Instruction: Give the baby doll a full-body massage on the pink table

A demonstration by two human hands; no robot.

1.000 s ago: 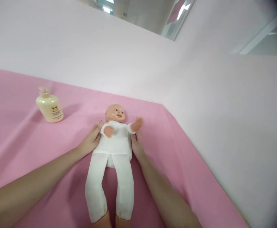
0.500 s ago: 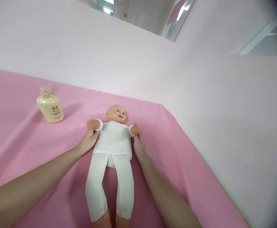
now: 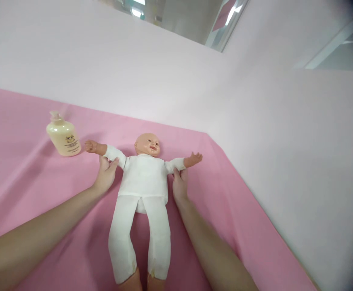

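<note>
Between my two hands the doll (image 3: 143, 182) lies on its back on the pink worktop (image 3: 28, 173), long axis running away from me, head far, feet near. My left hand (image 3: 105, 176) grips its sleeved arm, my right hand (image 3: 180, 184) the other. Both arms, folded a moment ago, are now spread wide. Beyond my left hand stands a lotion bottle (image 3: 63, 135).

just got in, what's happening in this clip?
A person has a baby doll in white clothes lying face up on a pink sheet. The left hand holds the doll's arm on the bottle side, the right hand holds the other; both arms are spread out sideways. A cream pump bottle stands untouched nearby.
</note>
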